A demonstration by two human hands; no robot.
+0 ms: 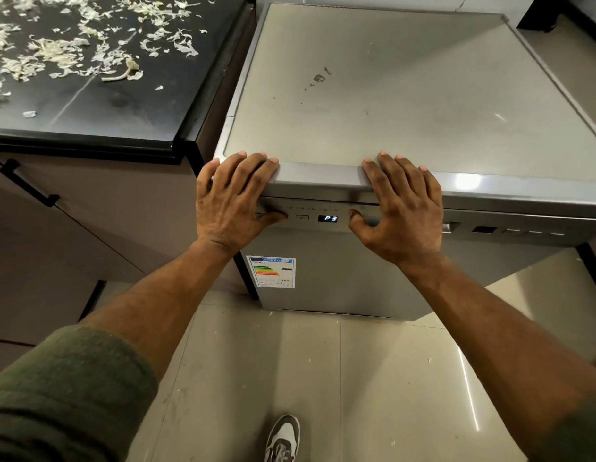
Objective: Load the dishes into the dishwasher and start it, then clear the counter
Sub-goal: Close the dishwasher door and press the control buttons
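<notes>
Both hands, left hand (pixel 235 198) and right hand (pixel 403 208), lay spread on the silver steel dishwasher (pixel 373 105) front edge; a straying thumb risked switching the lit P3 display (pixel 327 218).

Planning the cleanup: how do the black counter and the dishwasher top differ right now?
The black counter is dark and strewn with pale vegetable scraps; the dishwasher top is grey steel with only a small smudge. The left hand and right hand rest on the dishwasher top's front edge, none on the counter. Both are flat surfaces.
</notes>
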